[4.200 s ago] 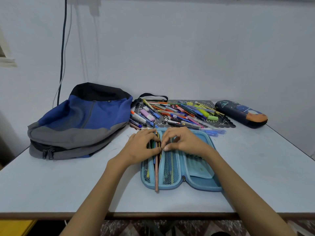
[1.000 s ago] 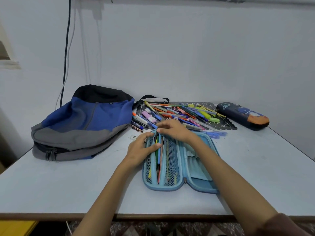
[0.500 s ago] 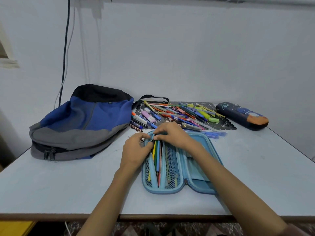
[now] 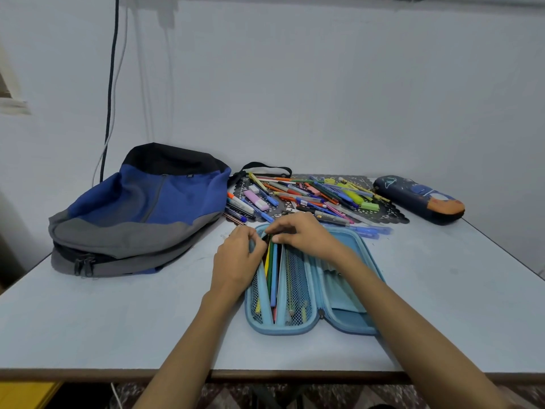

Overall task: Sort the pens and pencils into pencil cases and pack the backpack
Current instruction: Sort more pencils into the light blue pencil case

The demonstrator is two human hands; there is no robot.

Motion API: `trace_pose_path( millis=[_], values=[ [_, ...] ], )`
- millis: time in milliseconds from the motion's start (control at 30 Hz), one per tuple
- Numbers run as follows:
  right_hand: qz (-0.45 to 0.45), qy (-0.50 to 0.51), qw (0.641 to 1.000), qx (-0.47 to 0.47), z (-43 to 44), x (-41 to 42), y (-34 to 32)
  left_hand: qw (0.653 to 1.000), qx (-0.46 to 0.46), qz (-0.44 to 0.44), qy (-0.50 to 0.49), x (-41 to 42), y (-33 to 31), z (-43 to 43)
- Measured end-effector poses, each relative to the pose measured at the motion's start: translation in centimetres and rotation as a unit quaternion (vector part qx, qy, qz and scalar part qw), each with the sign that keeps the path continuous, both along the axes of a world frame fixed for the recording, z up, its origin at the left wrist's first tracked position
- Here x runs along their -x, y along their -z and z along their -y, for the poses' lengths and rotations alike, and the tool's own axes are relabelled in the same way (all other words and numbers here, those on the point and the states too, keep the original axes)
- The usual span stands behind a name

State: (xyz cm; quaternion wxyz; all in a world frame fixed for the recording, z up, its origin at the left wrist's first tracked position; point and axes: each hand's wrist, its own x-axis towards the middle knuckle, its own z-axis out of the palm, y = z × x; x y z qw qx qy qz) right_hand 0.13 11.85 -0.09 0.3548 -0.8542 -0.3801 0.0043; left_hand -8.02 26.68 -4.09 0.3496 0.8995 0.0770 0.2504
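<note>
Blue-and-grey backpack (image 4: 141,208) lies flat on the left. Beside it, the left hand (image 4: 236,258) curls its fingers round the far left rim of the open light-blue pencil case (image 4: 283,330). Pencils (image 4: 274,276) lie in the case's left half. The right hand (image 4: 300,234), reaching in from the right, pinches their far ends. Loose pens (image 4: 309,196) lie beyond.

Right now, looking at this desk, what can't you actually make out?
All in the head view:
Far ends of the pencils in the light blue pencil case: covered by the left hand and right hand; what the fingers pinch is unclear.
Backpack contents: hidden by its fabric.
Dark pencil case contents: hidden by its shell.
Print on the pile of pens: too small.
Both elbows: cut off by the bottom edge.
</note>
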Motion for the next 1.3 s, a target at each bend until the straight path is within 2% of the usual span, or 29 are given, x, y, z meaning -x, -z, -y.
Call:
trace_pose_path(
  millis=[267,400,500,600,700,867,1000,1200,1300],
  values=[
    [0.030,0.044,0.998,-0.030,-0.9,0.4,0.3,1.000,-0.001,-0.003,0.001,-0.1,0.1,0.1],
    [-0.037,0.033,0.997,-0.055,0.0,0.4,-0.5,0.999,0.027,0.014,0.013,-0.4,0.4,-0.6],
    [-0.072,-0.011,0.997,-0.004,0.6,0.6,-1.3,0.999,0.029,0.017,0.021,-0.3,0.5,-0.9],
    [-0.066,-0.029,0.996,0.056,0.6,1.1,-1.5,0.999,0.032,0.018,0.021,-0.4,0.4,-1.0],
    [-0.052,-0.013,0.997,0.054,0.2,1.4,-1.3,0.998,0.053,0.022,0.033,-0.6,0.3,-0.9],
    [-0.019,0.024,0.999,0.044,-1.0,1.8,-0.6,0.985,0.150,0.034,0.082,-0.4,0.2,-0.6],
    [-0.021,0.014,0.999,0.042,-0.8,1.8,-0.7,0.979,0.182,0.027,0.086,-0.1,0.1,-0.5],
    [-0.070,-0.016,0.990,0.118,0.4,2.0,-2.1,0.974,0.207,0.017,0.088,-0.4,0.2,-0.5],
    [-0.021,-0.005,0.988,0.151,-0.2,2.7,-1.9,0.972,0.214,0.014,0.092,-0.6,0.4,-0.6]
  ],
)
